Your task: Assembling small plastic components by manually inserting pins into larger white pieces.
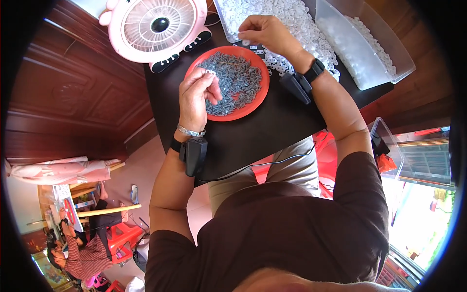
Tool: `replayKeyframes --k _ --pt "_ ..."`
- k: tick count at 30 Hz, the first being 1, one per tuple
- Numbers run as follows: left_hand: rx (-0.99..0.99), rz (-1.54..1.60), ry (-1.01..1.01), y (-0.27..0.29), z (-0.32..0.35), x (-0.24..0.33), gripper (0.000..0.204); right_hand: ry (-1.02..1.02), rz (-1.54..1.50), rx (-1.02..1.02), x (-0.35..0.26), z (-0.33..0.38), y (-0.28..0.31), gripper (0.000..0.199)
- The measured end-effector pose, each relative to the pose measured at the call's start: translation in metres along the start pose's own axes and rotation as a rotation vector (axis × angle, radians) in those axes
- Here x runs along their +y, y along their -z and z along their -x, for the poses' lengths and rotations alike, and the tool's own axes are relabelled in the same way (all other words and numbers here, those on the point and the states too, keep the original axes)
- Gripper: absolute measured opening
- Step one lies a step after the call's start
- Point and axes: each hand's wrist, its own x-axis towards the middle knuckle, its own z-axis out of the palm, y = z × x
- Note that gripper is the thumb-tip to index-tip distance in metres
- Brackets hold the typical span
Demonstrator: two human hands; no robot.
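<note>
My left hand [193,100] is closed over the left side of an orange-red plate [263,92]. A small white plastic piece [210,72] with holes is pinched at its fingertips. Heaped on the plate are many small grey screw-like pieces [236,80], with a thin yellowish stick lying across them. My right hand [273,36] is pinched above the table, beyond the plate, with a small white piece [246,43] at its fingertips. Beneath and beside that hand spreads a big pile of similar white pieces [311,44], spilling out of a clear tray [224,22].
A pink fan [160,24] with shoe-shaped feet stands at the far left of the black table [253,141]. At the far right is a translucent bin [350,58] holding white pieces. A black cable [262,163] crosses the near edge. Another person [87,253] sits at lower left.
</note>
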Motion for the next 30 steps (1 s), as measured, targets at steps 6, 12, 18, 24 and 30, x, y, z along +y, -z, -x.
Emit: replayKeyframes --k 6,12,18,24,30 --pt "-0.071 0.149 0.04 0.0 -0.004 -0.005 0.02 0.068 -0.333 -0.242 -0.027 0.023 -0.05 0.01" --pt "-0.109 0.281 -0.013 0.008 -0.007 -0.007 0.021 0.088 -0.368 -0.309 -0.03 0.025 -0.046 0.014" --pt "-0.076 0.279 -0.032 0.01 -0.007 -0.006 0.021 0.177 -0.296 -0.334 -0.033 0.027 -0.045 0.016" --pt "-0.065 0.239 -0.045 0.013 -0.007 -0.004 0.02 0.293 -0.095 -0.337 -0.033 0.028 -0.049 0.015" --pt "-0.036 0.208 -0.05 0.008 -0.006 -0.004 0.02 0.233 -0.165 -0.374 -0.032 0.029 -0.048 0.016"
